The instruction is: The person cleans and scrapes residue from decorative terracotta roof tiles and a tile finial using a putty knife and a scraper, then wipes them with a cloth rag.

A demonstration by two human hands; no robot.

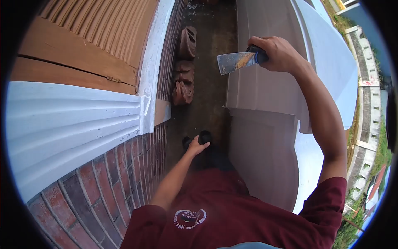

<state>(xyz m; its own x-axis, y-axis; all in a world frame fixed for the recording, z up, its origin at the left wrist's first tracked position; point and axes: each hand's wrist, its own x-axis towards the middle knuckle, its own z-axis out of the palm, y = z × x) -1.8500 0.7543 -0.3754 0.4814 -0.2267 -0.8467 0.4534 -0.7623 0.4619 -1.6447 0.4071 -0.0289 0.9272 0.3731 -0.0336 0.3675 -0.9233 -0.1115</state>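
My right hand (275, 52) is raised at the upper right, its fingers wrapped round the dark handle of a putty knife (235, 62). The wide metal blade points left, with tan residue on it near the handle. Beside it stands a grey-brown wall or column (265, 87). My left hand (196, 146) hangs low in front of my body, above my dark footwear (205, 137). Its thumb is stretched out to the right; the other fingers are mostly hidden, and whether it holds anything cannot be made out.
Brown wrinkled sacks or objects (184, 83) stand along the left side of the narrow floor (211, 83). On the left are a brick wall (95, 186), a white ledge (74, 124) and brown wooden shutters (83, 62). A white pierced wall and grass lie far right.
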